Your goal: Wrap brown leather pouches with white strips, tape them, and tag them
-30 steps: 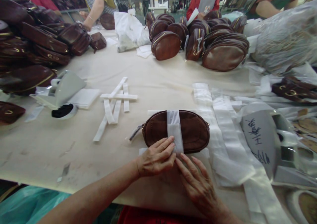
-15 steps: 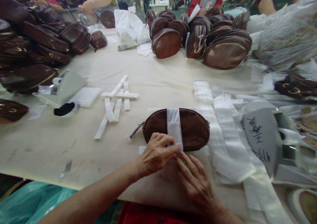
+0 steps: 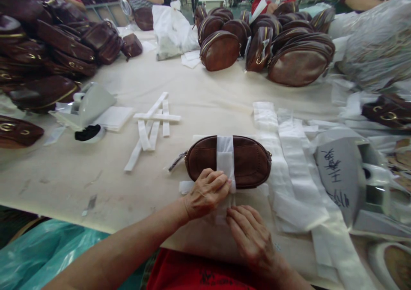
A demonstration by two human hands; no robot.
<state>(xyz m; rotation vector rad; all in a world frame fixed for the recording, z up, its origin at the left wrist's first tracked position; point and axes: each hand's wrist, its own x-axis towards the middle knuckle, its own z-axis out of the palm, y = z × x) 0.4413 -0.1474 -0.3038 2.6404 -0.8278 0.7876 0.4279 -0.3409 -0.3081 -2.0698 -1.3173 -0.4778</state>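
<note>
A dark brown oval zip bag (image 3: 205,157) lies on the table in front of me, its wrapped zip pull sticking out on the left. Around its middle runs a translucent white strip (image 3: 225,159), which extends past the bag's lower edge toward me. My left hand (image 3: 208,191) presses with curled fingers on the strip at that edge. Closer to me, my right hand (image 3: 252,234) has its fingers bent together at the strip's near end; the fingertips' grip is partly hidden. White paper edges (image 3: 186,187) show beneath the bag.
Thin white strips (image 3: 150,123) lie crossed to the left. Translucent strips (image 3: 295,183) and a grey tape dispenser (image 3: 340,170) are at right, another dispenser (image 3: 93,106) at left. Brown bags (image 3: 221,50) stand at the back; more are piled left (image 3: 64,46). Co-workers stand across the table.
My right hand has moved down toward me, away from the bag's edge, and a length of strip now shows between my hands. My left hand stays by the bag's lower edge.
</note>
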